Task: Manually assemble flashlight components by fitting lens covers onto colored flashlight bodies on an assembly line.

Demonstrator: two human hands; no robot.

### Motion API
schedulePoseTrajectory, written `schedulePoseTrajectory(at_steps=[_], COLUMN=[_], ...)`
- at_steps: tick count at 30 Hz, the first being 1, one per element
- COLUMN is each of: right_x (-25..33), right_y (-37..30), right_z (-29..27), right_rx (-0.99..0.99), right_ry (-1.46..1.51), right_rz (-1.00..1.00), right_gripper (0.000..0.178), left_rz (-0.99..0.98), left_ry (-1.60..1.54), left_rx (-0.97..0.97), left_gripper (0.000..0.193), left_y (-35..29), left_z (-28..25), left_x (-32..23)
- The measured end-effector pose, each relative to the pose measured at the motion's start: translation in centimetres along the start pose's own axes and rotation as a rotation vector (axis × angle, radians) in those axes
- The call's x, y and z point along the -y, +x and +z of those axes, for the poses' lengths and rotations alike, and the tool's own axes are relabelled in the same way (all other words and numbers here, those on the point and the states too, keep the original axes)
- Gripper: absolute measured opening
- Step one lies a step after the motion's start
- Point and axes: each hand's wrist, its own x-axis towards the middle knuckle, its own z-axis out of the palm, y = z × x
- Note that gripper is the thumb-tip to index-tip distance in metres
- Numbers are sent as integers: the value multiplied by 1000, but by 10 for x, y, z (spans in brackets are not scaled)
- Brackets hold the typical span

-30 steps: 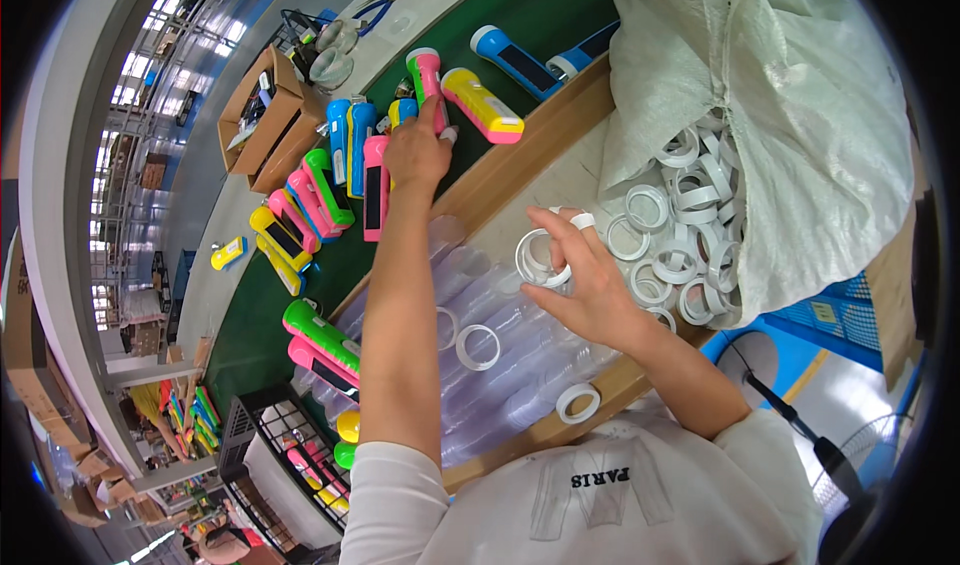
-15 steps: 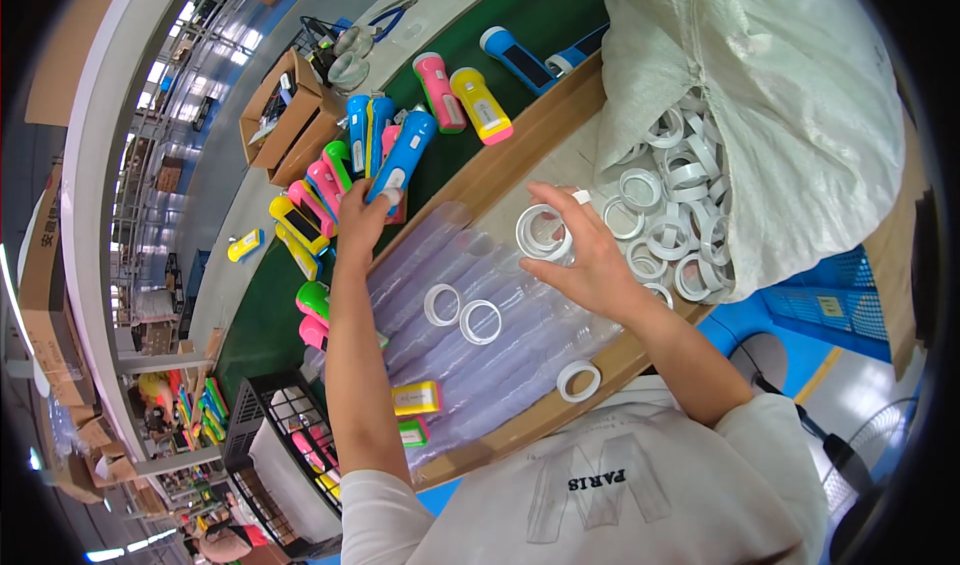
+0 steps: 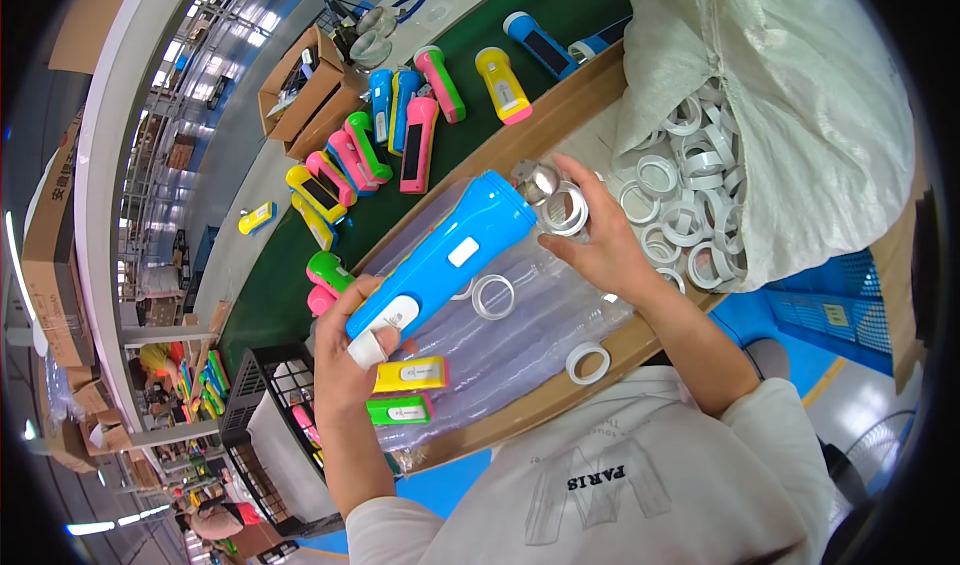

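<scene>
My left hand (image 3: 345, 375) is wrapped round the tail end of a blue flashlight (image 3: 455, 250), which slants up and right. My right hand (image 3: 610, 250) holds a white ring (image 3: 580, 211) between thumb and fingers, close to the flashlight's wide head. A shiny silver, dome-shaped part (image 3: 542, 182) sits between that head and my right fingers; whether it is attached cannot be made out. Beneath, another white ring (image 3: 493, 297) lies on clear plastic sleeving (image 3: 540, 335), with one more partly hidden behind the flashlight. Yellow (image 3: 410, 374) and green (image 3: 398, 410) flashlights lie beside my left wrist.
A woven white sack (image 3: 790, 145) spills many white rings (image 3: 683, 223) at right. Across the cardboard tray edge (image 3: 560, 115), several coloured flashlights (image 3: 417, 145) rest on a green surface (image 3: 470, 55). A cardboard box (image 3: 310, 95), black crate (image 3: 270, 455) and blue crate (image 3: 840, 310) stand around.
My left hand has drawn the blue flashlight nearer, away from the others on the green surface, and brought its head to my right hand. The silver part now shows beside the ring.
</scene>
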Motion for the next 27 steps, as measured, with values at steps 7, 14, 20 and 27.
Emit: schedulePoseTrajectory(at_steps=[7, 14, 20, 27], right_x=[7, 4, 8, 42], right_y=[-3, -2, -5, -9], right_z=[-6, -7, -12, -25], right_rx=[105, 157, 236, 482], right_ry=[51, 160, -72, -76], right_rz=[-88, -78, -222, -466], right_gripper=[83, 70, 53, 81], left_rz=[-181, -21, 256, 239], left_ry=[-204, 413, 633, 841], left_rx=[68, -6, 23, 274], left_gripper=[49, 39, 43, 47], left_y=[-5, -19, -27, -27], left_z=[1, -2, 0, 3], left_x=[6, 10, -10, -17])
